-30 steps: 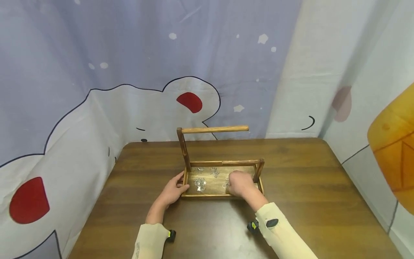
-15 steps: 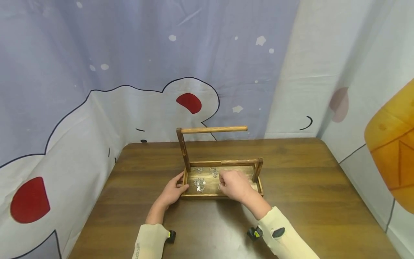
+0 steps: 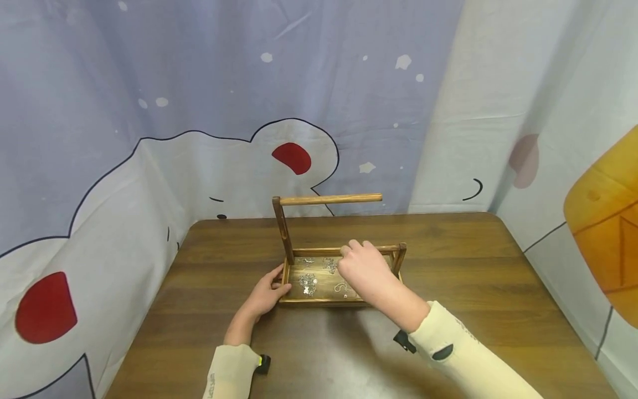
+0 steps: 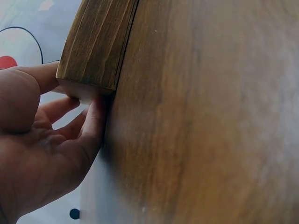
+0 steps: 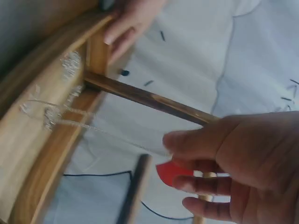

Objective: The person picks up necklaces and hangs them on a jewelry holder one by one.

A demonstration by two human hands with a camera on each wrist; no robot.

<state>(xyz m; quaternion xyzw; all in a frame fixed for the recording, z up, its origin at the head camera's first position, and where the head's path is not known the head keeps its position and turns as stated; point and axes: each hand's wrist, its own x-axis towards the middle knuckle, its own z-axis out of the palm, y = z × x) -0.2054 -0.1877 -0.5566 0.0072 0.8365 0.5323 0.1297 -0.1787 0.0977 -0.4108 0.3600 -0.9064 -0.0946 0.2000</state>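
A wooden jewellery stand [image 3: 299,301], with a shallow tray base and two horizontal bars on posts, stands on the table. My left hand [image 3: 265,294] grips the tray's left end; in the left wrist view the thumb and fingers lie around its corner. My right hand [image 3: 366,270] is raised over the tray's right half. In the right wrist view its thumb and forefinger pinch a thin silver chain necklace [image 5: 86,126], which stretches down to the tray. Small heaps of silver chains [image 3: 307,284] lie in the tray's left half. Another thin chain [image 3: 341,287] shows below my right hand.
The tall left post [image 3: 282,230] carries the upper bar [image 3: 331,199], whose right end is free. The short right post [image 3: 399,259] carries a lower bar along the back. Brown table [image 3: 448,299] surrounds the stand, and a printed curtain [image 3: 379,111] hangs behind.
My right hand has moved from low in the tray, first leftward, then up and away from me, drawing a chain upward. My left hand has stayed on the tray's left end.
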